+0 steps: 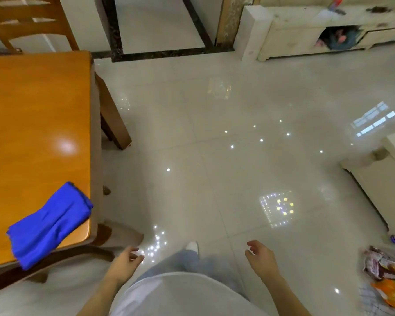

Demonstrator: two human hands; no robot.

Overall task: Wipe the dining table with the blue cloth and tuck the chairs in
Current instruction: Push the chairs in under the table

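Observation:
The orange wooden dining table (37, 115) fills the left side of the head view. A folded blue cloth (48, 224) lies on its near right corner and hangs a little over the near edge. A wooden chair (25, 21) stands at the table's far end. Part of another chair's dark curved back (55, 258) shows below the near edge. My left hand (124, 263) hangs with loosely curled fingers, holding nothing, just right of that corner. My right hand (260, 258) hangs the same way over the floor, well away from the table.
Glossy pale floor tiles (214, 156) spread to the right of the table. A cream cabinet (306, 33) stands at the back right and another cream unit (383, 179) at the right edge. Snack packets (388, 274) lie at the lower right.

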